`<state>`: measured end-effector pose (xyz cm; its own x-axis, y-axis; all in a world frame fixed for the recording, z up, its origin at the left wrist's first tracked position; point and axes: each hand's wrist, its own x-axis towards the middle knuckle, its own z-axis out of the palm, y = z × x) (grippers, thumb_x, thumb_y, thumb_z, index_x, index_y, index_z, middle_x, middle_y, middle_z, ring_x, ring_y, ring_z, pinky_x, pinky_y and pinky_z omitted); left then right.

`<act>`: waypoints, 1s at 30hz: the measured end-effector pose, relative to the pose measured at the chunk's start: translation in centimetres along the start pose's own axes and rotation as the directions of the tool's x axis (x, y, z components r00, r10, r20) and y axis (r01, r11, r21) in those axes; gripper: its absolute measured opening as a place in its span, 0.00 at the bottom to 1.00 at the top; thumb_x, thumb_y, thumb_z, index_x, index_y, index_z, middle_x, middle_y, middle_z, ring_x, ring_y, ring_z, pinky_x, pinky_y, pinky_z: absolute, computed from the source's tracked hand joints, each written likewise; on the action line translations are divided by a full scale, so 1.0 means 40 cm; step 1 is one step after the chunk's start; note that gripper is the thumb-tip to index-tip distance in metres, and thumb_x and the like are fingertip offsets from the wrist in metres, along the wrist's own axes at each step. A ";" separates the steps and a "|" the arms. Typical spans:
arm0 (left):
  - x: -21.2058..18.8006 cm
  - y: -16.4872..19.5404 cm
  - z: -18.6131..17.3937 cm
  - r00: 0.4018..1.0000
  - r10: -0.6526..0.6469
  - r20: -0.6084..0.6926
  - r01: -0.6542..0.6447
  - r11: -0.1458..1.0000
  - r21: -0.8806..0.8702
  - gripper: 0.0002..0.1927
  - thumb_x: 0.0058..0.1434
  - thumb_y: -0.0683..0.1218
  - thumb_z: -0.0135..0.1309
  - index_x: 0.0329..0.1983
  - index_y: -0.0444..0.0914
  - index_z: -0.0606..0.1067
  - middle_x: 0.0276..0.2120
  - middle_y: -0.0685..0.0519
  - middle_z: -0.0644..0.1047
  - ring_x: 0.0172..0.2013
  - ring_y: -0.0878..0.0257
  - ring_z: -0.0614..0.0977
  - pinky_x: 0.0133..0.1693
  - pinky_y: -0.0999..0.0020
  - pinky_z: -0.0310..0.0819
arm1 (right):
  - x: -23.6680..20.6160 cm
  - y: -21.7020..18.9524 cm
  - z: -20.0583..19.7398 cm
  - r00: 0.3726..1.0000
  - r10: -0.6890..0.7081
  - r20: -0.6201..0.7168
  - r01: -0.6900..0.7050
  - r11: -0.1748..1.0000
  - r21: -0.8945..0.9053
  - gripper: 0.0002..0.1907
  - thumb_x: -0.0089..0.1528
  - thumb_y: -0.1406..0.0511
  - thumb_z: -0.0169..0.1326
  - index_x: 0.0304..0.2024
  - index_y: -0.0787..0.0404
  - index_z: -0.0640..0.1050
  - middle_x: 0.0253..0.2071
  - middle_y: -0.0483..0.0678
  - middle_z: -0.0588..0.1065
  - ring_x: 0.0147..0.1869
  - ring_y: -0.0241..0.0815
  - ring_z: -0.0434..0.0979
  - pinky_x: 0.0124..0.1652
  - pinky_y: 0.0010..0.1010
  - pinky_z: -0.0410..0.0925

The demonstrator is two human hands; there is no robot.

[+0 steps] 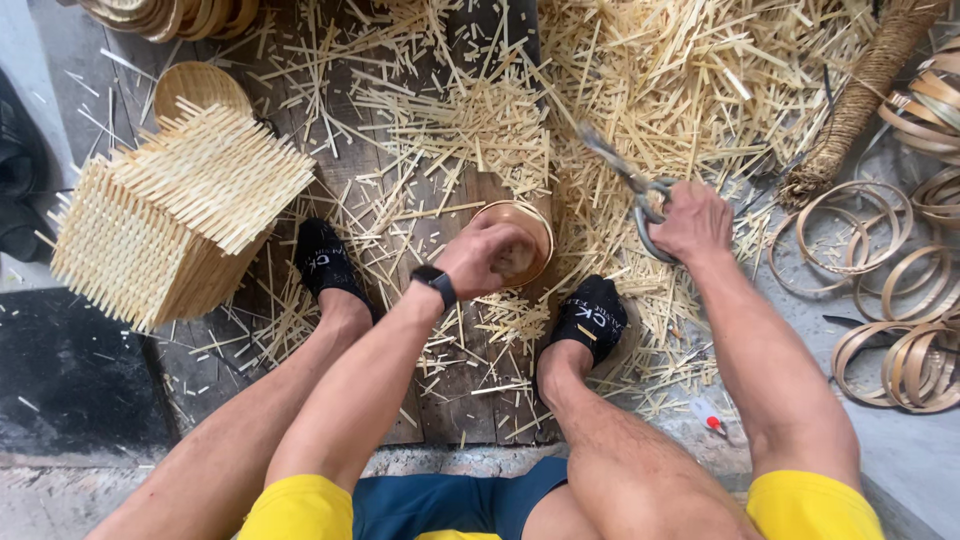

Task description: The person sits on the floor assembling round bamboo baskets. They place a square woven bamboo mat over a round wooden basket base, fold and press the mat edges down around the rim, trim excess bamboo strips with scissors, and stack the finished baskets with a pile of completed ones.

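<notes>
My left hand (483, 257) is closed on a small round woven bamboo basket (528, 232) with a hoop rim, held low over the wooden boards between my feet. A black watch sits on that wrist. My right hand (692, 223) grips the handles of metal scissors (622, 172), whose blades point up and left over the pile of bamboo offcuts (690, 80). The scissors are just right of the basket and apart from it.
A stack of square woven bamboo mats (170, 215) leans at the left, with a round woven lid (200, 88) behind it. Bamboo hoops (890, 300) lie at the right beside a rope-wrapped bundle (860, 95). Cut strips litter the boards. My feet wear black socks.
</notes>
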<state>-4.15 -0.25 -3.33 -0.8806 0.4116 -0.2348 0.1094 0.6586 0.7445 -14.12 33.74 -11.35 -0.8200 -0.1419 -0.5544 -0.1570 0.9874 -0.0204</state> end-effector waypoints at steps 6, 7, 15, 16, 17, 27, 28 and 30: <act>-0.019 -0.014 0.068 0.823 -0.524 -0.222 0.430 0.828 -0.360 0.29 0.52 0.51 0.69 0.56 0.41 0.74 0.49 0.49 0.79 0.43 0.54 0.83 0.47 0.58 0.80 | -0.054 -0.022 0.049 0.952 0.142 -0.271 -0.090 0.977 0.195 0.37 0.46 0.57 0.72 0.51 0.69 0.73 0.48 0.60 0.68 0.54 0.54 0.68 0.54 0.46 0.67; -0.002 -0.046 0.072 0.790 -0.491 -0.366 0.401 0.867 -0.297 0.24 0.58 0.50 0.67 0.55 0.39 0.76 0.48 0.47 0.81 0.44 0.54 0.84 0.48 0.59 0.80 | -0.072 -0.051 0.056 0.954 0.134 -0.270 -0.041 0.945 0.324 0.30 0.51 0.61 0.69 0.52 0.67 0.74 0.50 0.59 0.69 0.54 0.52 0.70 0.53 0.42 0.68; 0.102 -0.155 0.090 0.697 -0.716 0.049 0.664 0.617 -0.422 0.22 0.46 0.42 0.71 0.47 0.38 0.83 0.42 0.49 0.85 0.40 0.62 0.86 0.45 0.67 0.83 | -0.095 -0.291 0.016 0.971 -0.235 0.040 0.074 0.459 0.885 0.14 0.59 0.64 0.65 0.46 0.63 0.84 0.38 0.50 0.84 0.41 0.35 0.82 0.44 0.28 0.74; 0.107 -0.149 0.085 0.703 -0.709 0.055 0.670 0.636 -0.383 0.21 0.46 0.42 0.72 0.45 0.37 0.84 0.40 0.49 0.85 0.40 0.62 0.86 0.45 0.67 0.82 | -0.088 -0.292 0.011 0.970 -0.228 0.084 0.036 0.477 0.878 0.14 0.58 0.64 0.66 0.45 0.63 0.84 0.37 0.50 0.83 0.40 0.35 0.81 0.43 0.28 0.73; 0.112 -0.142 0.082 0.710 -0.701 0.063 0.674 0.653 -0.345 0.20 0.45 0.42 0.73 0.42 0.37 0.85 0.39 0.48 0.85 0.39 0.63 0.86 0.46 0.68 0.81 | -0.081 -0.289 0.009 0.967 -0.219 0.129 -0.003 0.496 0.868 0.13 0.57 0.65 0.66 0.44 0.63 0.84 0.36 0.49 0.83 0.38 0.35 0.81 0.41 0.28 0.73; 0.131 -0.128 0.094 0.701 -0.712 0.036 0.689 0.663 -0.292 0.16 0.43 0.44 0.75 0.37 0.38 0.86 0.35 0.48 0.85 0.34 0.62 0.86 0.44 0.68 0.80 | -0.048 -0.268 0.040 0.973 -0.203 0.112 -0.019 0.411 0.911 0.10 0.52 0.66 0.71 0.33 0.64 0.86 0.31 0.50 0.83 0.32 0.34 0.80 0.33 0.25 0.72; 0.129 -0.131 0.099 0.698 -0.716 0.036 0.684 0.651 -0.329 0.16 0.44 0.43 0.75 0.37 0.38 0.86 0.35 0.48 0.85 0.34 0.62 0.86 0.44 0.68 0.81 | -0.054 -0.266 0.038 0.975 -0.168 0.142 -0.054 0.441 0.896 0.10 0.53 0.66 0.70 0.35 0.63 0.86 0.32 0.50 0.83 0.32 0.35 0.79 0.33 0.26 0.72; 0.120 -0.145 0.106 0.675 -0.737 0.031 0.679 0.604 -0.417 0.16 0.47 0.43 0.73 0.39 0.37 0.85 0.36 0.48 0.86 0.34 0.61 0.87 0.44 0.67 0.82 | -0.078 -0.258 0.035 0.977 -0.095 0.191 -0.122 0.490 0.863 0.10 0.57 0.64 0.68 0.39 0.62 0.87 0.34 0.50 0.83 0.33 0.36 0.78 0.33 0.27 0.71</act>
<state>-7.07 0.58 -11.44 -0.6607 -0.1878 -0.7268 -0.7240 0.4151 0.5509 -9.18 24.11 -10.59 -0.6808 -0.2191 -0.6990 0.4980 0.5613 -0.6610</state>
